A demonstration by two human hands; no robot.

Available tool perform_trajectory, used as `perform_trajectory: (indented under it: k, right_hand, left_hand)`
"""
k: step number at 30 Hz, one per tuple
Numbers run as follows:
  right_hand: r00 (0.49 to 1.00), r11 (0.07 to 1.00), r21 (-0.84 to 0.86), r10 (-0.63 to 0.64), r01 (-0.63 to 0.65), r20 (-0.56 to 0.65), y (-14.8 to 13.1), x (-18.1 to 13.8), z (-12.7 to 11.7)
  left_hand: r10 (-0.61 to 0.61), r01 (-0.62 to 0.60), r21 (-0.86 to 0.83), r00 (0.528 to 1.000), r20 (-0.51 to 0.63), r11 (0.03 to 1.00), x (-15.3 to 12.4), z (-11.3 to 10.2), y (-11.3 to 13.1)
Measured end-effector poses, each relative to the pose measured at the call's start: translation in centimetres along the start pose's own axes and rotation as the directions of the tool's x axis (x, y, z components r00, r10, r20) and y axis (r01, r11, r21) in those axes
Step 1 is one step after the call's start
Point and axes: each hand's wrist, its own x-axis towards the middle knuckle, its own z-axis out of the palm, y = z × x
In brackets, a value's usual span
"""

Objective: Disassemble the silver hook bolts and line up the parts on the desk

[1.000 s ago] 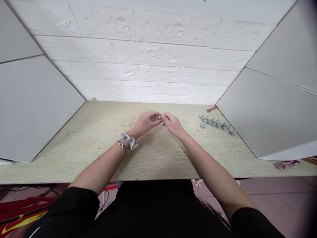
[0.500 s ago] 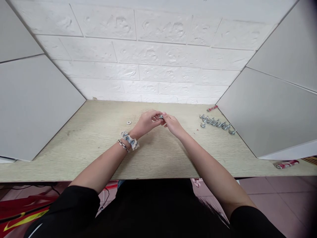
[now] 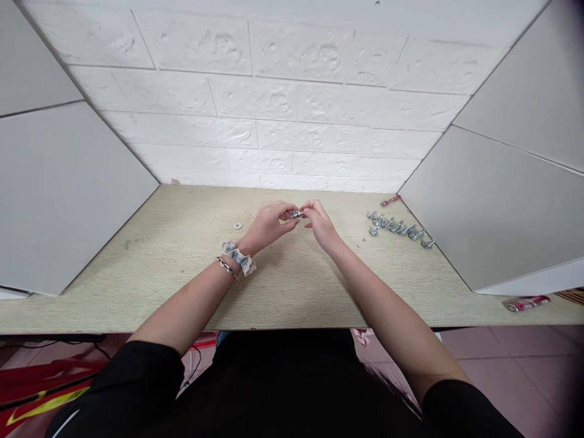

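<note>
Between my two hands, just above the table, is a small shiny metal bolt, lying roughly sideways. My left hand pinches its left end between thumb and fingers. The thumb and forefinger of my right hand are closed at its right tip, while the other fingers are bent loosely. Any nut or washer on the bolt is too small to tell. A flat metal washer lies on the table left of my left hand.
Several bolts with washers lie in a group at the right. A red cylinder lies behind them, and another red cylinder is near the front right edge. Grey panels flank the wooden table; a white brick wall closes the back.
My right hand has shifted slightly right and its grip has loosened and moved toward the bolt's tip, so more of the bolt shows. My left hand has stayed in place.
</note>
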Motion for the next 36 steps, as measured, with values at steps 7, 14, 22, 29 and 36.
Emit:
perform_trajectory:
  k: [7,14,22,29,36]
  right_hand:
    - [0.992,0.992,-0.121,0.042,-0.027,0.122,0.74,-0.05,-0.02]
    - [0.989,0.996,0.054,-0.084,0.077,0.124,0.54,0.03,0.05]
    - [0.996,0.991,-0.131,0.045,-0.035,0.075,0.15,-0.28,-0.03]
    - [0.991,0.980,-0.200,0.027,0.000,0.131,0.63,-0.32,-0.07]
    - [0.988,0.995,0.005,-0.100,0.101,0.120,0.89,-0.01,0.00]
  left_hand:
    - [-0.130,0.152,-0.185,0.984,0.124,0.971,0.25,-0.52,0.53]
    - [-0.201,0.225,-0.205,0.971,0.133,0.952,0.32,-0.76,0.38]
    - [-0.162,0.178,-0.172,0.981,0.103,0.969,0.29,-0.63,0.44]
    - [-0.124,0.141,-0.108,0.981,0.146,0.984,0.27,-0.59,0.59]
    - [-0.121,0.131,-0.097,0.987,0.109,0.987,0.35,-0.62,0.30]
